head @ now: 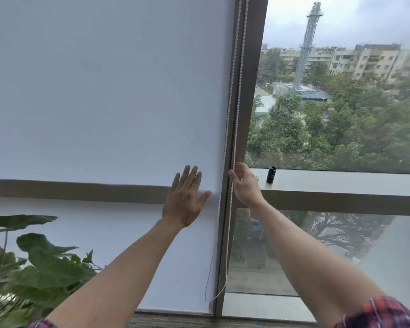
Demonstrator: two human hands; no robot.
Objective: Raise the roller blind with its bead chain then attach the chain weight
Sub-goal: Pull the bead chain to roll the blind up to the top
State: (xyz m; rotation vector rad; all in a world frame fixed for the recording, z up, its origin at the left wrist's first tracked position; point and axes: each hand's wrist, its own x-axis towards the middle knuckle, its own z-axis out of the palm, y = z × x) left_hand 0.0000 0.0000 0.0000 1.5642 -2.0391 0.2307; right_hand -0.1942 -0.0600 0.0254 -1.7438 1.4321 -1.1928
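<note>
Roller blind (104, 91) fully lowered, bottom edge at the floor. Left hand (184, 200) spread flat against the fabric near its right edge. Right hand (243, 183) pinching the bead chain (232, 102) beside the frame. Black chain weight (271, 175) upright on the window ledge (341, 182), left end.

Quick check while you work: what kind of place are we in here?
Probably an upper-floor office or flat. A tall window looks down over treetops and apartment blocks, a full-length roller blind covers the next pane, and a potted plant stands on carpet.
</note>
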